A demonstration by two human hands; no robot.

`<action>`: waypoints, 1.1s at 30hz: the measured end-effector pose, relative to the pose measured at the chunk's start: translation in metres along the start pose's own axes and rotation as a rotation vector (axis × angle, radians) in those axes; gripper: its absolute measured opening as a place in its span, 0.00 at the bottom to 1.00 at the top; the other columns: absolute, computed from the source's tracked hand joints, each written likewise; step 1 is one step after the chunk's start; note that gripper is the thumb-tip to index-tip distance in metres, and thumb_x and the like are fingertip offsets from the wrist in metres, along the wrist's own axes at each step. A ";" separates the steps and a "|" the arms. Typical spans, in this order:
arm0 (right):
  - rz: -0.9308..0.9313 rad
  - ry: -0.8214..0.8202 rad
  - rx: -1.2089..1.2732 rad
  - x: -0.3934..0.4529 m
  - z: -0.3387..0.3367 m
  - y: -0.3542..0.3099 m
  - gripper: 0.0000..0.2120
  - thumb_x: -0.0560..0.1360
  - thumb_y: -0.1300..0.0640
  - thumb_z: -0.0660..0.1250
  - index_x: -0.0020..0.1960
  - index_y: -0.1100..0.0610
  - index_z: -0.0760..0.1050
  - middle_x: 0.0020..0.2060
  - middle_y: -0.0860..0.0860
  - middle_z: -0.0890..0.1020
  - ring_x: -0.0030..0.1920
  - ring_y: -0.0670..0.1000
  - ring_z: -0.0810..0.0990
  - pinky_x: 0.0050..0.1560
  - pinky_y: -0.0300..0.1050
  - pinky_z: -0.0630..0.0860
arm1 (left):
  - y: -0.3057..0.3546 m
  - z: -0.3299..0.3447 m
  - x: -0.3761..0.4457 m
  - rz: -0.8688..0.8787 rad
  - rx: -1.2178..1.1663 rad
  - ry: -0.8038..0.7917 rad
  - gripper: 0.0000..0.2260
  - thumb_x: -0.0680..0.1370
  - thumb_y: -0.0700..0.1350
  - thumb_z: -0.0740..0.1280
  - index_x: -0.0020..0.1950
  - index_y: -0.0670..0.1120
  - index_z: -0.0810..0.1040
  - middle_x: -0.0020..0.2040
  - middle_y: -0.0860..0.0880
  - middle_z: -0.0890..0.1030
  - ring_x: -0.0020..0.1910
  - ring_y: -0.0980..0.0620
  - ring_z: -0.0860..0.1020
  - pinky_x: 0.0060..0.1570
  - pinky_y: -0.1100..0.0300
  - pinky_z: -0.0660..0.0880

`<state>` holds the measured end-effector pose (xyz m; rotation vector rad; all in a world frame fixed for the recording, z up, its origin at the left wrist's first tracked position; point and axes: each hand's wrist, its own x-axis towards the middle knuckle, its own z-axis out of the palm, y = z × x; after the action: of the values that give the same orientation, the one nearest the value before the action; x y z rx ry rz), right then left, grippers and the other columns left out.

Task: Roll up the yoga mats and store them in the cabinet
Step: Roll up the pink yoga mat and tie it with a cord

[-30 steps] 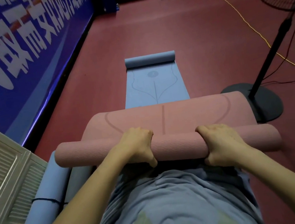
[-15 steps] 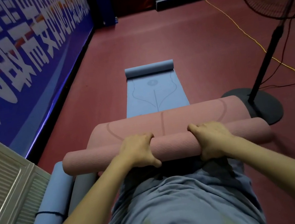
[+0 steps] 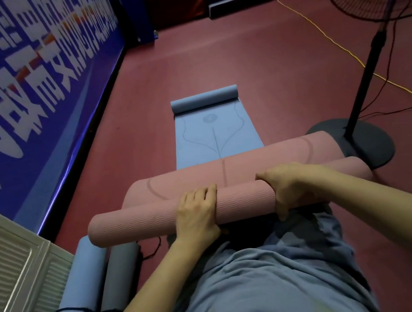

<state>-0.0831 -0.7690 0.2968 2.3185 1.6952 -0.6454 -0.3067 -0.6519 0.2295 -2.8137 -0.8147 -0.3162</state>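
Both hands grip pink yoga mat [image 3: 155,220] roll on floor: left hand [image 3: 198,214] & right hand [image 3: 290,186] fingers curled over it. Blue banner [image 3: 10,87] w/ white Chinese text, unreadable.

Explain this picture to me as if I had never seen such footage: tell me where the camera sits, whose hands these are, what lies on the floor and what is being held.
No machine is at work here. The camera is worn on a person's head and looks forward and down, so you see that person's own arms and grey shirt. The left hand and the right hand each curl their fingers over a pink yoga mat, which is mostly rolled; a short flat stretch still lies ahead on the red floor. Beyond it lies a blue mat, flat with its far end curled. At lower left, rolled mats tied with dark cord lie beside a pale ribbed panel. A standing fan is on the right, with a yellow cable running past it. A blue banner lines the left wall.
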 end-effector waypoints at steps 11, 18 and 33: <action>-0.023 0.595 -0.238 0.009 0.051 -0.007 0.28 0.55 0.57 0.77 0.50 0.55 0.68 0.45 0.54 0.78 0.46 0.60 0.79 0.42 0.51 0.69 | -0.020 -0.040 0.072 0.068 -0.052 -0.496 0.35 0.57 0.62 0.81 0.59 0.52 0.76 0.54 0.48 0.83 0.51 0.43 0.81 0.45 0.53 0.76; 0.033 0.568 -0.229 0.020 0.042 -0.006 0.28 0.58 0.58 0.76 0.55 0.55 0.69 0.50 0.54 0.79 0.51 0.59 0.80 0.50 0.50 0.72 | -0.019 -0.030 0.074 0.019 -0.112 -0.466 0.38 0.58 0.64 0.80 0.64 0.53 0.75 0.57 0.48 0.83 0.54 0.44 0.80 0.48 0.53 0.75; 0.029 0.155 -0.058 0.038 -0.014 0.002 0.38 0.54 0.48 0.84 0.58 0.52 0.70 0.57 0.53 0.80 0.55 0.57 0.80 0.47 0.46 0.75 | -0.005 -0.006 0.054 -0.060 -0.048 -0.159 0.36 0.61 0.56 0.79 0.65 0.47 0.73 0.59 0.48 0.81 0.57 0.44 0.80 0.59 0.53 0.71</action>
<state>-0.0682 -0.7316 0.2921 2.4029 1.7157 -0.4152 -0.2657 -0.6222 0.2496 -2.8928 -0.9372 -0.1230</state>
